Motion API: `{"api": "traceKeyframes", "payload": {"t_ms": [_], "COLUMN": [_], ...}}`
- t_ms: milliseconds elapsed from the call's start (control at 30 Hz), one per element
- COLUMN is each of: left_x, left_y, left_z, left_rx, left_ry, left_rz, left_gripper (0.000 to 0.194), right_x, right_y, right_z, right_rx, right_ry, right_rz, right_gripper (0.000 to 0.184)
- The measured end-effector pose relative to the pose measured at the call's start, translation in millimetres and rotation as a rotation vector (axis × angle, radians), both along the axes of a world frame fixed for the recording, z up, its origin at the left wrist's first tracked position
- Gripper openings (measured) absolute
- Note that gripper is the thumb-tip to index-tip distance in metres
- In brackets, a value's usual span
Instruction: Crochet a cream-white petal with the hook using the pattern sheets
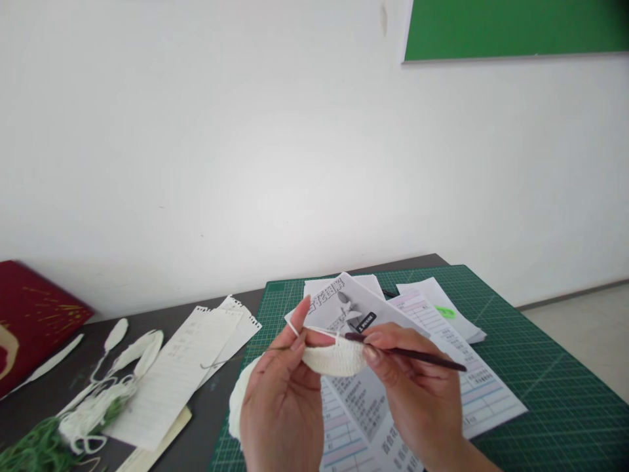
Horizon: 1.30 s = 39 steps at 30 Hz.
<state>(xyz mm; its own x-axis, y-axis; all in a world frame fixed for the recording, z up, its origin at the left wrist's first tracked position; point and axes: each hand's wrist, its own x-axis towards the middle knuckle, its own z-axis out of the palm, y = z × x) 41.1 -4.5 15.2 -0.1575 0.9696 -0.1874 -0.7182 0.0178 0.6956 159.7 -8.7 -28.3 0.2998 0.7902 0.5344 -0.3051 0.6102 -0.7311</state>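
My left hand (pixel 285 396) is pinching the left end of a white crocheted strip (pixel 334 360) in narrowed fingers, while a strand of white yarn (pixel 293 326) is crossing its index finger. My right hand (pixel 420 390) is gripping a dark crochet hook (pixel 427 358) like a pen, its fingertips also touching the strip's right end. The strip is sitting between both hands, at two o'clock from the left and ten o'clock from the right, its long axis running nine to three. Key relation: the hook is slanting from between three and four o'clock, its tip end pointing between nine and ten, meeting the strip's upper edge. I cannot tell whether the tip is passing through a stitch. Below, printed sheets (pixel 491 400) are lying on a green cutting mat (pixel 545 373) over the desk (pixel 191 449).
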Motion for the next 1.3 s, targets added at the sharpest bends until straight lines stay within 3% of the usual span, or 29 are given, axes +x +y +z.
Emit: {"api": "traceKeyframes", "payload": {"t_ms": [167, 367, 567, 767, 967, 1200, 1300], "left_x": [1, 12, 15, 9, -6, -21, -21], "left_y": [-5, -15, -13, -9, 1, 17, 20], "left_z": [2.0, 5.2, 6.2, 4.8, -1.0, -0.5, -4.1], "left_rx": [0.029, 0.051, 0.013, 0.019, 0.055, 0.111, 0.125], "left_ry": [0.01, 0.008, 0.027, 0.115, 0.166, 0.259, 0.229], "left_rz": [-0.028, -0.122, -0.131, -0.134, -0.209, -0.288, -0.317], "left_gripper": [0.031, 0.055, 0.061, 0.051, 0.054, 0.075, 0.076], "right_x": [0, 0, 1, 1, 2, 4, 3], "right_y": [0, 2, 5, 7, 13, 18, 19], "right_z": [-0.3, -1.8, -4.3, 5.1, 10.1, 3.6, 2.8], "right_rx": [-0.002, -0.033, -0.109, -0.378, -0.482, -0.522, -0.526], "right_ry": [0.0, 0.049, 0.159, 0.402, 0.464, 0.42, 0.416], "right_rz": [0.011, 0.026, 0.114, 0.345, 0.45, 0.452, 0.44], "right_gripper": [0.025, 0.023, 0.016, 0.012, 0.011, 0.01, 0.011]}}
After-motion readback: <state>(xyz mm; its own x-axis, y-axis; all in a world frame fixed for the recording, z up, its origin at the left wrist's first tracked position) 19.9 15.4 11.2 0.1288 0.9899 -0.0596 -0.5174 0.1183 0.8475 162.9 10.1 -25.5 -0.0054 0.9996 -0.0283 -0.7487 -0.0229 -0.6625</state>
